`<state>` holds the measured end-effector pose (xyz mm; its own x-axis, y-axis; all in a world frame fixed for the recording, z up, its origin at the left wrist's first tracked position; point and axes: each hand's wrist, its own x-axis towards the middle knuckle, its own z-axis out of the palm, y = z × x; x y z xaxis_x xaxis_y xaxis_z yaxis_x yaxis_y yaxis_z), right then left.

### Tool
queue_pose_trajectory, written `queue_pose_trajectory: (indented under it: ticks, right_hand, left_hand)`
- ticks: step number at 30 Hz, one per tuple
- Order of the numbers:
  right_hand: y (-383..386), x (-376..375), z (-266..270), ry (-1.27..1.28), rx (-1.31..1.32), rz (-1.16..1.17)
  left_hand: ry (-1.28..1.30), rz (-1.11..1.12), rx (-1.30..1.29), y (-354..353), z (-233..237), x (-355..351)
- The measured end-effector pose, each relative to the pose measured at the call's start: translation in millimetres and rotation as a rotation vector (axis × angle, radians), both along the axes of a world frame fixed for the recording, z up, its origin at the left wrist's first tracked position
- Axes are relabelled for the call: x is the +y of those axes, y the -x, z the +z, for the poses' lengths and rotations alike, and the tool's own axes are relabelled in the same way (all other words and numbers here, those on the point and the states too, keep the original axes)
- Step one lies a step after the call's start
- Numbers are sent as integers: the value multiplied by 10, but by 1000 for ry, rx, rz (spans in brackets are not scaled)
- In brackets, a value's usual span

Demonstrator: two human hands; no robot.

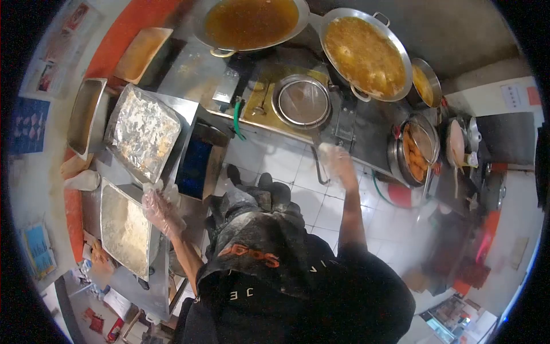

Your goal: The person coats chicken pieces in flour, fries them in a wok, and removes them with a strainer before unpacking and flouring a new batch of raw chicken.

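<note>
My left hand [160, 209], in a clear plastic glove, is at the near corner of a floury metal tray [143, 132], beside a second tray of white flour [124, 226]. Whether its fingers grip the tray edge cannot be made out. My right hand [338, 164], also gloved, is raised over the tiled floor, close to the handle of a round mesh strainer [303, 103]. The strainer rests over a round pan on the stove counter. Its handle reaches toward my right hand, whose fingers are blurred.
Two large woks of oil [252, 23] [366, 57] stand at the back. A bowl of fried pieces [413, 152] is on the right counter. Deep metal pans [87, 117] line the left. A green hose [238, 120] hangs at the counter edge.
</note>
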<state>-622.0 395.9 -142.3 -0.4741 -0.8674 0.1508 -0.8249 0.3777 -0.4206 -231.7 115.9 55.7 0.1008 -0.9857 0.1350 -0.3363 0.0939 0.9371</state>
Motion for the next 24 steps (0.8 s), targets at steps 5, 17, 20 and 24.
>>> queue_pose_trajectory:
  ticks: [5, 17, 20, 24]
  right_hand:
    - [462, 389, -257, 340, -842, -883]
    - [1064, 582, -2813, 259, 379, -210]
    - [1105, 754, -3039, -548, 394, -368]
    - [855, 343, -2026, -260, -148, -679]
  left_hand:
    - [5, 63, -7, -94, -7, 131]
    - [-200, 162, 23, -156, 217, 145]
    - [-224, 205, 130, -125, 362, 118]
    - [-46, 233, 355, -124, 251, 70]
